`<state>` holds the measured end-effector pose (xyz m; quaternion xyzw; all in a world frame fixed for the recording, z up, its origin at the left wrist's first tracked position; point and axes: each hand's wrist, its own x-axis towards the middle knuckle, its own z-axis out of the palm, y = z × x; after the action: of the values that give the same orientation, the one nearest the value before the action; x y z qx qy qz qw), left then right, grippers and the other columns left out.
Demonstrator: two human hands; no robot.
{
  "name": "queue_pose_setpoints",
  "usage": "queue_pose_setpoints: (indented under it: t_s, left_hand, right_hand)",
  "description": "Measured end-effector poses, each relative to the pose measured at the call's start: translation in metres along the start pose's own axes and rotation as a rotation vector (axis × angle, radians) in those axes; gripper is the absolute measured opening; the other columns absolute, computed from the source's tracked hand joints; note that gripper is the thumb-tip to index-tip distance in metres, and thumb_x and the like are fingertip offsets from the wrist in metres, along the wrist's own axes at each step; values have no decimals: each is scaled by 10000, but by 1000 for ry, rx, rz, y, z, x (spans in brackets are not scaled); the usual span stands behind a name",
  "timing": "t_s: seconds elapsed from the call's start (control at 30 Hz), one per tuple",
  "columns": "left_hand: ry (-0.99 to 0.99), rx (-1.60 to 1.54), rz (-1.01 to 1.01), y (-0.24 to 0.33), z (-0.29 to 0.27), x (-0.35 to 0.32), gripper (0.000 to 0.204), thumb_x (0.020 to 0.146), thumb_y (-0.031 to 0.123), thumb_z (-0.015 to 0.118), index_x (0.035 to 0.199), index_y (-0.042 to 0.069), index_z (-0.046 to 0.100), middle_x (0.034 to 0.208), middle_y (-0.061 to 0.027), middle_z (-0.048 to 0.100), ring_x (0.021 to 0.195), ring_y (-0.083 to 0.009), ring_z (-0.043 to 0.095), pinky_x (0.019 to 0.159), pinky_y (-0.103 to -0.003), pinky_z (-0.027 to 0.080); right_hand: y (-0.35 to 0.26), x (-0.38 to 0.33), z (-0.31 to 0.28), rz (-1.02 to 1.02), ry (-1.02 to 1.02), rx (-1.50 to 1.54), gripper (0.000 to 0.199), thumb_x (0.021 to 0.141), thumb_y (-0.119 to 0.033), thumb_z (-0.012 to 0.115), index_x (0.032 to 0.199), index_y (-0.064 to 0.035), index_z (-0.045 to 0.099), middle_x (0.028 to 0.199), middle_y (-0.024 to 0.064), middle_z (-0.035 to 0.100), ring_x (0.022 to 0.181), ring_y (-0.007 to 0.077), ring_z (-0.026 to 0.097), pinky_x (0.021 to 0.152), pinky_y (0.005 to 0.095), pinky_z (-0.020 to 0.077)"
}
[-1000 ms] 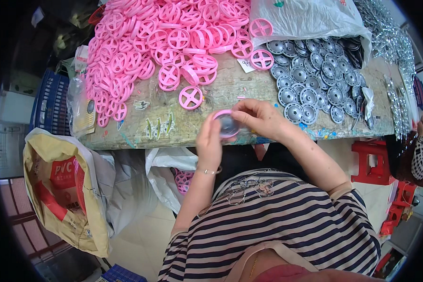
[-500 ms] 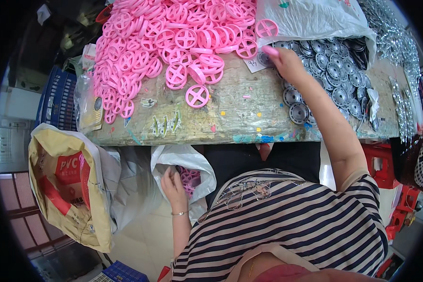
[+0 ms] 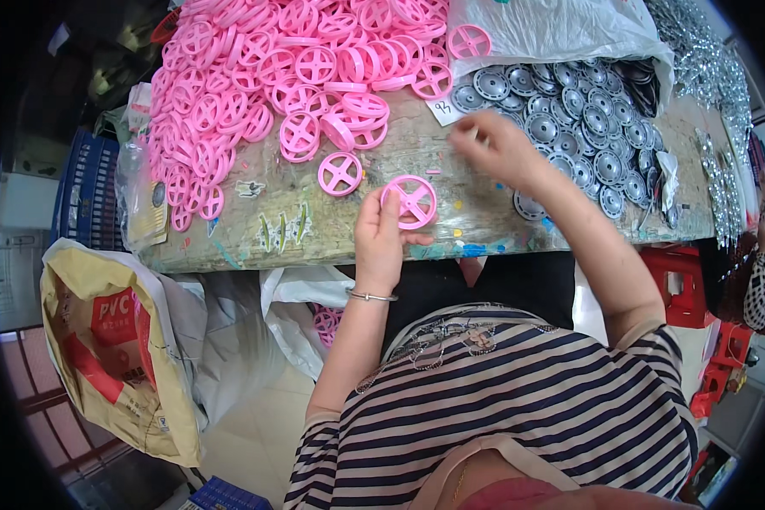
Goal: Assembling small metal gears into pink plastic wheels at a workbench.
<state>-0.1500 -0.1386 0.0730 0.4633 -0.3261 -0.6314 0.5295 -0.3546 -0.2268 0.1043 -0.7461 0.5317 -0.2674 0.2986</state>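
Pink spoked wheel (image 3: pixel 410 201), one: above the bench (image 3: pixel 408 153), rim gripped in left hand (image 3: pixel 377 238), presumably leaving spokes uncovered. Right hand (image 3: pixel 495 149): half-curled beside grey discs (image 3: pixel 543 127); cannot tell if holding anything. Pink heap (image 3: pixel 315 65) apart, apparently sorted by kind.

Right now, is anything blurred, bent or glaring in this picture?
In the head view, straight edges bend toward the black, rounded rim; the right hand looks a little smeared, while the pink wheel in the left hand is clearer; in that same view, the silver tinsel glints brightly.
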Motion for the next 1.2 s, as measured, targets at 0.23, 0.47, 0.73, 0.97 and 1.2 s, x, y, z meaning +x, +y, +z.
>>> queue_pose_setpoints:
  t_s: [0.23,0.47,0.73,0.97,1.2]
  left_hand:
    - [-63,105,-96,0,-6,5,274,1010,298,428,1115,56,503,791,-58,604,454,-102,566,315,-181,286]
    - [-137,-6,139,-14,-8,7,204,875,-24,595,1078,4,607,1155,-126,596,964,-176,637,739,-236,538]
    - [-106,52,216,-20,-12,4,428,823,-124,589,1232,-16,527,1309,-149,506,1188,-198,510,992,-308,443]
    - [-56,-93,133,-17,-11,2,585,840,-106,584,1382,-23,381,1284,-151,536,1146,-187,544,978,-293,446]
    - [-104,-106,112,-17,-15,0,487,867,-77,568,1338,-23,456,1248,-131,570,1105,-158,566,953,-275,456]
  right_hand:
    - [62,52,2,-185,256,-735,448,802,-300,665,1141,-19,589,1116,146,550,1049,344,498,842,421,480]
    - [61,63,-15,-193,335,-473,223,920,-183,518,1044,-16,601,931,165,614,869,356,578,772,395,477]
    - [-15,-13,43,-51,100,155,212,934,-194,542,966,11,582,794,102,587,722,188,560,669,323,455]
    - [-29,-34,62,97,44,337,248,831,-101,681,1041,-13,580,795,44,578,705,131,554,652,267,461]
    - [-21,-37,67,148,-86,452,314,783,-160,716,1026,5,604,867,133,625,771,213,612,702,334,493]
